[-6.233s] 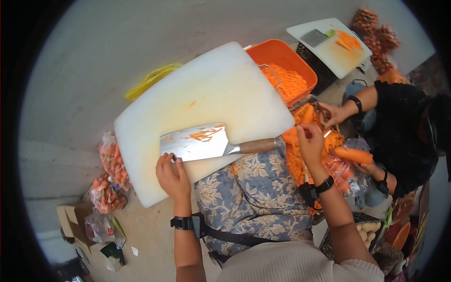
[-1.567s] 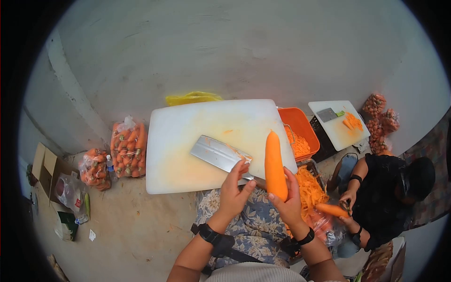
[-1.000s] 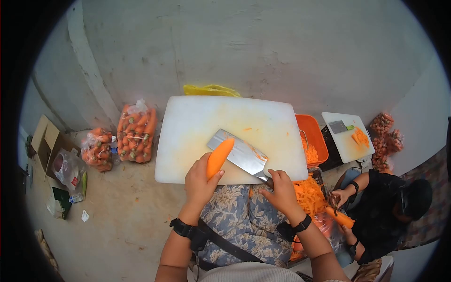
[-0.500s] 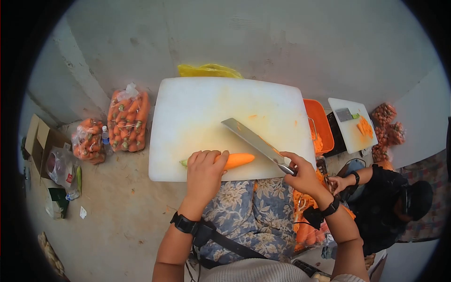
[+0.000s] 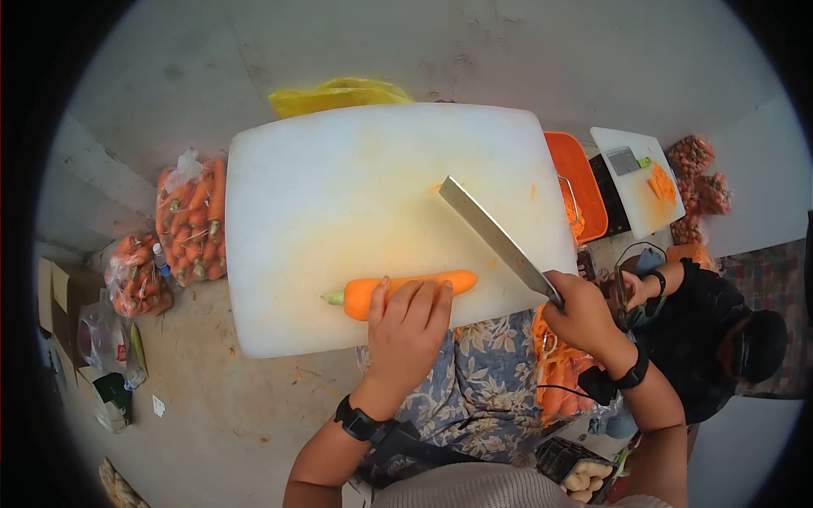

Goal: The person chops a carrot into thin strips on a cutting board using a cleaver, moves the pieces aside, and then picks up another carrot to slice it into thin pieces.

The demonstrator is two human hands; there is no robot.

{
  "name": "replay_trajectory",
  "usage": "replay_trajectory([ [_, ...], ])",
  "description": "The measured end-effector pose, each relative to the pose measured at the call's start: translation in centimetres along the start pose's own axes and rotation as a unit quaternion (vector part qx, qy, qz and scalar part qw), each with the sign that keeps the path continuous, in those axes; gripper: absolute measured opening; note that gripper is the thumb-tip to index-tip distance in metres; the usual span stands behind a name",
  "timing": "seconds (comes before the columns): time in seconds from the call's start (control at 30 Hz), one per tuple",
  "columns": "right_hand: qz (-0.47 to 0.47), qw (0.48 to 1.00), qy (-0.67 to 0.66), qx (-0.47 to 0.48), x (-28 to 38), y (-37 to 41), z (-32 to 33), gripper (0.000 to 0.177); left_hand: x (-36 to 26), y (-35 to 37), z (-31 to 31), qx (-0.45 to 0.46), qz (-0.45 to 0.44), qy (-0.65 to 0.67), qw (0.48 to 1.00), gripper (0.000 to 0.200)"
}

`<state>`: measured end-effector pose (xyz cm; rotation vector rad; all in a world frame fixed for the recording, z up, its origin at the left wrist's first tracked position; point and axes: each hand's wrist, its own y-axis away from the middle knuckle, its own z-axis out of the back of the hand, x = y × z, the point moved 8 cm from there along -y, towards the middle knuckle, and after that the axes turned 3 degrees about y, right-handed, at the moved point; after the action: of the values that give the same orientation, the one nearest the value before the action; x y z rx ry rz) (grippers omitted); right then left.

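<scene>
Carrot (image 5: 361, 298) is lying by near edge of cutting board (image 5: 339, 186), left fingers (image 5: 420, 303) clasping it, ideally curling tips clear of cleaver (image 5: 495, 234) right fingers (image 5: 561, 285) are gripping.

At bottom centre I see a pale ribbed knit top (image 5: 474, 487) above blue-grey cloth (image 5: 487, 381) with cream flowers. Black wristbands sit behind the left hand (image 5: 408, 320) and right hand (image 5: 584, 315), each with a dark block (image 5: 597, 386).

A whole orange carrot (image 5: 359, 296), green at its stem end, lies lengthwise on the cutting board (image 5: 296, 212); the steel cleaver (image 5: 495, 236) slants nearby.
</scene>
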<state>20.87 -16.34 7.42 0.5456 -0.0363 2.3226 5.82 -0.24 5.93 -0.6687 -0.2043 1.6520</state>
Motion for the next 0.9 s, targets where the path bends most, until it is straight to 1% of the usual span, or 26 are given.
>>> replay_trajectory([
  [0.03,0.026,0.999,0.027,-0.025,0.4,-0.3,0.0,0.028,-0.2,0.0,-0.4,0.006,0.001,0.003,1.000,0.041],
  [0.1,0.009,0.999,0.041,-0.003,1.0,-1.0,-0.3,0.029,-0.4,-0.1,-0.3,-0.031,0.006,0.032,0.999,0.034],
  [0.13,-0.004,0.998,0.056,0.015,1.0,-1.1,-0.4,0.030,-0.2,-0.2,-0.6,-0.027,0.008,0.035,0.999,0.034],
  [0.17,-0.007,0.998,0.056,0.019,0.9,-1.2,-0.5,0.030,0.1,-0.2,-0.6,-0.047,0.001,0.048,0.998,0.031],
  [0.2,0.027,0.997,0.068,0.011,1.3,-1.1,-0.6,0.032,0.3,-0.2,-0.5,-0.067,-0.006,0.060,0.996,0.028],
  [0.23,0.061,0.995,0.081,0.002,1.8,-1.0,-0.5,0.035,0.4,-0.3,-0.7,-0.064,-0.005,0.062,0.996,0.028],
  [0.27,0.058,0.995,0.078,0.007,1.9,-0.8,-0.7,0.035,0.3,-0.4,-0.5,-0.067,-0.009,0.058,0.996,0.026],
  [0.33,0.098,0.994,0.047,-0.003,3.4,0.0,-0.2,0.043,0.4,-0.4,-0.6,-0.065,-0.010,0.053,0.996,0.024],
  [0.37,0.096,0.994,0.045,0.001,3.9,0.1,0.2,0.043,0.4,-0.4,-0.7,-0.072,-0.013,0.048,0.996,0.023],
  [0.43,0.127,0.984,0.120,0.021,5.4,0.5,0.8,0.047,0.4,-0.3,-0.9,-0.074,-0.017,0.045,0.996,0.022],
  [0.47,0.124,0.985,0.118,0.024,5.6,0.6,0.7,0.047,0.4,-0.1,-0.9,-0.077,-0.020,0.047,0.996,0.020],
  [0.5,0.141,0.982,0.126,0.016,6.0,0.6,0.7,0.047,0.4,0.1,-0.9,-0.080,-0.021,0.049,0.995,0.019],
  [0.53,0.158,0.978,0.134,0.008,6.4,0.7,0.7,0.046,0.5,0.2,-0.9,-0.077,-0.021,0.051,0.996,0.019],
  [0.57,0.156,0.979,0.133,0.011,6.5,0.8,0.7,0.046,0.4,0.4,-0.8,-0.075,-0.024,0.033,0.996,0.019],
  [0.63,0.180,0.967,0.180,0.022,6.9,1.0,0.5,0.056,0.5,1.0,-1.1,-0.069,-0.024,0.017,0.997,0.019],
  [0.7,0.186,0.965,0.183,0.036,6.8,1.1,0.6,0.056,0.9,1.5,-2.1,-0.034,-0.006,0.080,0.996,0.020],
  [0.73,0.193,0.962,0.189,0.046,6.8,1.3,0.6,0.056,0.9,1.7,-2.2,-0.030,-0.003,0.081,0.996,0.020],
  [0.77,0.192,0.962,0.186,0.049,6.6,1.4,0.8,0.056,1.2,1.9,-2.4,-0.021,0.017,0.107,0.994,0.022],
  [0.8,0.190,0.963,0.184,0.053,6.3,1.5,1.0,0.059,1.4,2.1,-2.6,-0.012,0.038,0.134,0.990,0.025],
  [0.83,0.189,0.964,0.181,0.056,6.1,1.6,1.1,0.061,1.5,2.4,-2.7,-0.007,0.041,0.134,0.990,0.025],
  [0.9,0.182,0.965,0.173,0.071,5.9,1.7,1.6,0.062,1.4,2.8,-2.8,-0.008,0.033,0.051,0.998,0.024],
])
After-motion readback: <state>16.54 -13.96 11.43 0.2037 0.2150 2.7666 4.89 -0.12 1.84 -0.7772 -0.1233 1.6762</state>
